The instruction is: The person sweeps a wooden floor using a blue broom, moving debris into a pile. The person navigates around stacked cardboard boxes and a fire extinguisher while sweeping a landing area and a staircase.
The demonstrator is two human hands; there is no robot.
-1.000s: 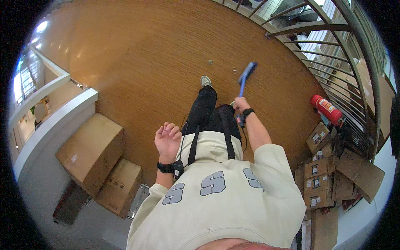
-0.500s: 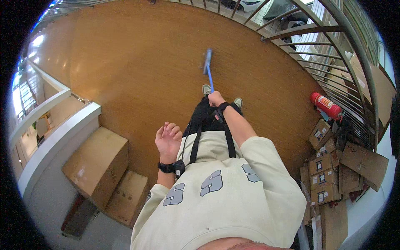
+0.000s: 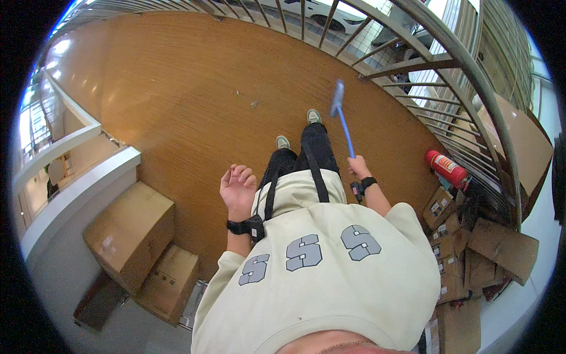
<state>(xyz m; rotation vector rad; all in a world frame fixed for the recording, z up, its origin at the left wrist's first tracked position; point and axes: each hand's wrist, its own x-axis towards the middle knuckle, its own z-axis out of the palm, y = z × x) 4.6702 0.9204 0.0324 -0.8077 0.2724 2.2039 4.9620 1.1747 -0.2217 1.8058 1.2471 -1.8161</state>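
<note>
My right hand (image 3: 357,167) is wrapped round the blue handle of a broom (image 3: 346,135), out to the right of my legs. The broom's pale blue head (image 3: 337,98) is held over the brown floor, ahead and to the right of my forward shoe; it is a little blurred, so whether it touches the floor is hard to tell. My left hand (image 3: 239,184) hangs beside my waist, palm turned up, fingers loosely bent and apart, with nothing in it. Small bits of litter (image 3: 254,104) lie on the floor left of the broom head.
A metal railing (image 3: 445,62) curves along the far and right side. Beside it lie a red fire extinguisher (image 3: 447,169) and stacked cardboard boxes (image 3: 451,259). At left, two large cartons (image 3: 130,230) stand next to a low white wall (image 3: 82,192).
My right hand and the broom have swung from in front of my legs out to the right. My feet have taken a step. The left hand stays beside my waist.
</note>
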